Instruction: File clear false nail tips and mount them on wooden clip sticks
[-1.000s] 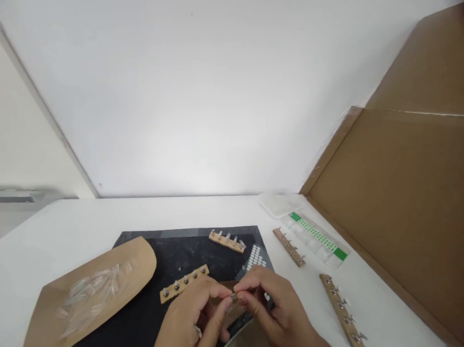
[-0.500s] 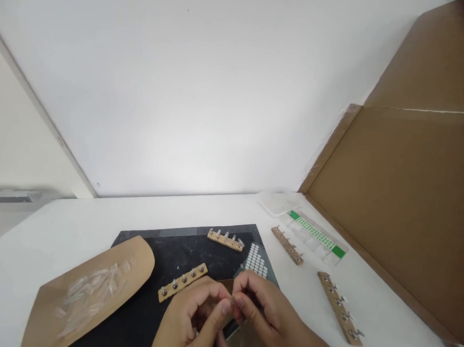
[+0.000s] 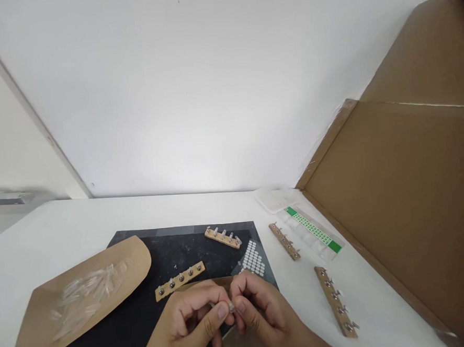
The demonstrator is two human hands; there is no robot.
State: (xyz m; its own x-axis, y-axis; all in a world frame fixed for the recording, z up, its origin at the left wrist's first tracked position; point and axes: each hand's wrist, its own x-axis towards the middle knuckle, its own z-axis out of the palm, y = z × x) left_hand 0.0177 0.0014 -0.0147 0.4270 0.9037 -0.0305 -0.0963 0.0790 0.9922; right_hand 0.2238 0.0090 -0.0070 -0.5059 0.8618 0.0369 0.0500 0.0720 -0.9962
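Observation:
My left hand [image 3: 197, 319] and my right hand [image 3: 260, 310] meet at the front of the black mat [image 3: 119, 327]. Thumbs and forefingers of both pinch a small clear piece [image 3: 232, 306], mostly covered by the fingertips; its exact kind cannot be made out. Just beyond my left hand lies a cardboard strip [image 3: 180, 281] with several round metal studs. Farther back on the mat, another strip [image 3: 223, 237] bears studs with clear tips. A sheet of white oval stickers [image 3: 252, 257] is beyond my right hand. Partly hidden under my hands is a brown surface [image 3: 223, 282].
At the left, a curved cardboard tray [image 3: 32, 322] holds several clear plastic tubes [image 3: 93, 286]. Two more studded strips, a far one [image 3: 284, 241] and a near one [image 3: 336, 303], lie right on the white table. Behind them are a green-marked plastic box [image 3: 314, 230] and a cardboard wall [image 3: 406, 194].
More of the clear piece shows between my fingertips, which have parted slightly. The whole view has shifted a little, so the things on the table appear slightly farther left.

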